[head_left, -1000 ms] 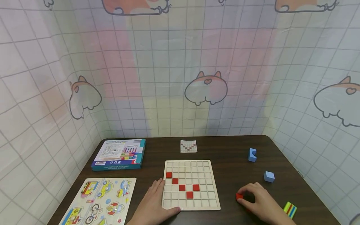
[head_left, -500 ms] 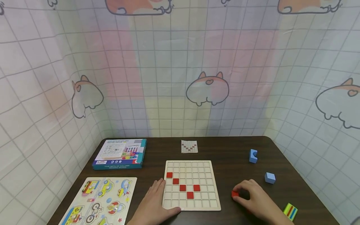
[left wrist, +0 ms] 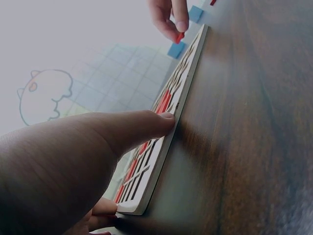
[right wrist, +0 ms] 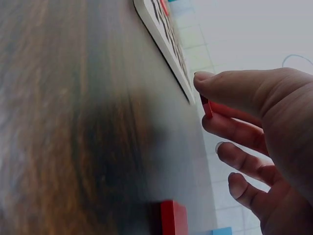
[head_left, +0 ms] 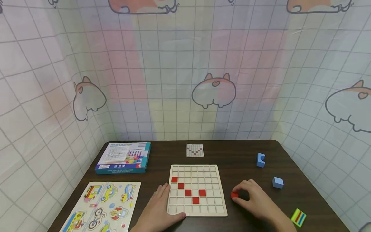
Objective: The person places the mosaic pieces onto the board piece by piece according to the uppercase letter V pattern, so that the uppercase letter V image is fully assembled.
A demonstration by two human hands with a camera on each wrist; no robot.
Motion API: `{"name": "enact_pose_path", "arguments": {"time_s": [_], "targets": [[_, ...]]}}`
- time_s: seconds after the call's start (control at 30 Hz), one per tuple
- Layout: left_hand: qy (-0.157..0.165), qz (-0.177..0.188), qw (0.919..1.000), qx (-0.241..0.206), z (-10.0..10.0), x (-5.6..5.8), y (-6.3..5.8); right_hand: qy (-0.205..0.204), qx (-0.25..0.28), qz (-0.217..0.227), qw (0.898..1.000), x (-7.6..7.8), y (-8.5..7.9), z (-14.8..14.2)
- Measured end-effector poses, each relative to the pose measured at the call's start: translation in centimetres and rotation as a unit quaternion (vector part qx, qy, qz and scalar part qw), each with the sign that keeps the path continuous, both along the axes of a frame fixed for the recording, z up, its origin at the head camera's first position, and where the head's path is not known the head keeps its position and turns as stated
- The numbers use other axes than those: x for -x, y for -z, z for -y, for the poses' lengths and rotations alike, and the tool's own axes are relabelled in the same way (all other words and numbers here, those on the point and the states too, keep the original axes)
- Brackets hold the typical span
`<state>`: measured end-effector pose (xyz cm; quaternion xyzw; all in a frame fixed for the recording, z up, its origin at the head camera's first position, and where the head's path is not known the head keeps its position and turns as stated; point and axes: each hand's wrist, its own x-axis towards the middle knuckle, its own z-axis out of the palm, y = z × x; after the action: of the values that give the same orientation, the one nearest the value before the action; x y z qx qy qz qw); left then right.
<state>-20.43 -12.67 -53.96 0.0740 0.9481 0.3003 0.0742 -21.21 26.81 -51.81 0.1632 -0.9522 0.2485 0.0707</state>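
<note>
A square wooden grid board [head_left: 211, 212] lies flat, with several red square tiles [head_left: 195, 200] set in its cells in a slanting pattern. My left hand [head_left: 157, 207] rests at the board's near left corner, fingers straight along its left side and thumb on the front edge. To the right of the board, my right hand [head_left: 253, 199] pinches a red tile [head_left: 234, 195] between thumb and index finger. In the right wrist view that tile [right wrist: 207, 106] is thin and partly hidden by the fingers. Another red piece [right wrist: 174, 218] sits on the table below this hand.
A small pattern card [head_left: 195, 150] lies behind the board. Two blue blocks, one notched [head_left: 260, 160] and one cube-like [head_left: 278, 182], and a striped block [head_left: 298, 217] stand at right. At left are a boxed set [head_left: 123, 158] and a picture puzzle board [head_left: 101, 206].
My right hand has moved left and slightly away from me with the red tile, nearing the grid board. The left hand stays at the board's corner.
</note>
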Motion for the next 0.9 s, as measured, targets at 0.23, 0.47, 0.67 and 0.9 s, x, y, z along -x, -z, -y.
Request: {"name": "enact_pose_path", "arguments": {"time_s": [0.23, 0.47, 0.67, 0.9], "targets": [[0.002, -0.001, 1.0, 0.003, 0.0, 0.0, 0.0, -0.01, 0.009, 0.001, 1.0, 0.8, -0.2, 0.9], [0.001, 0.0, 1.0, 0.002, 0.0, 0.0, -0.1, -0.009, 0.02, 0.014, 1.0, 1.6, -0.3, 2.0], [0.003, -0.009, 1.0, 0.001, 0.0, -0.1, -0.1, -0.019, 0.035, 0.018, 0.999, 2.2, -0.4, 3.0], [0.004, -0.009, 1.0, 0.0, 0.0, -0.1, -0.1, -0.02, 0.047, 0.028, 0.998, 2.9, -0.5, 4.2]]}}
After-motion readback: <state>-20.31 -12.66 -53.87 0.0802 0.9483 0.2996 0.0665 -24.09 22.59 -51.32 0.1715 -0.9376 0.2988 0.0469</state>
